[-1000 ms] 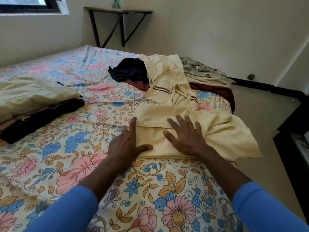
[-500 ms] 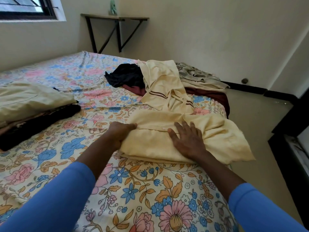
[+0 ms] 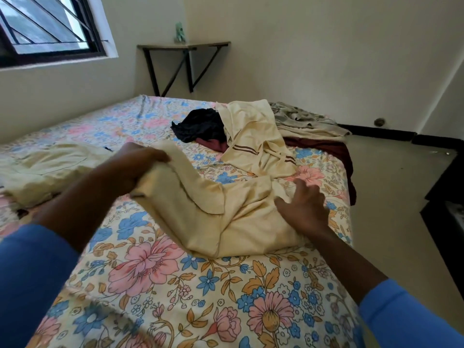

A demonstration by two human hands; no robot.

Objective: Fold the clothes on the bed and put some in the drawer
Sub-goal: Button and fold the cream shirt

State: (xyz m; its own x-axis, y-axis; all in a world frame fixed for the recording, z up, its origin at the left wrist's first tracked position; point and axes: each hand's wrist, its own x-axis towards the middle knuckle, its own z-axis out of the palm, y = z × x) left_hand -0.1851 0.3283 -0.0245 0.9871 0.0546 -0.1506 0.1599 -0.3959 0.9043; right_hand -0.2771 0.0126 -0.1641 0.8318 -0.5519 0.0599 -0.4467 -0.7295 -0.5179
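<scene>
A pale yellow garment [image 3: 226, 217] lies partly folded on the floral bed [image 3: 190, 285]. My left hand [image 3: 136, 164] grips its left end and holds that end raised above the bed. My right hand [image 3: 302, 205] rests with straight fingers on the garment's right part, pressing it onto the bed. Farther back lie a second yellow garment with brown stripes [image 3: 256, 144], a black garment [image 3: 200, 124], a maroon one [image 3: 324, 149] and a grey-patterned one [image 3: 303, 119]. At the left a folded cream garment [image 3: 47, 169] tops a pile.
The bed's right edge drops to bare floor [image 3: 391, 197]. Dark furniture [image 3: 447, 197] stands at the right. A wall shelf [image 3: 183, 46] with a small green object hangs behind the bed, and a window [image 3: 45, 26] is at the upper left.
My left hand has closed on the garment's left end and lifted it up off the bed. My right hand slid right along the garment. The camera has tilted up.
</scene>
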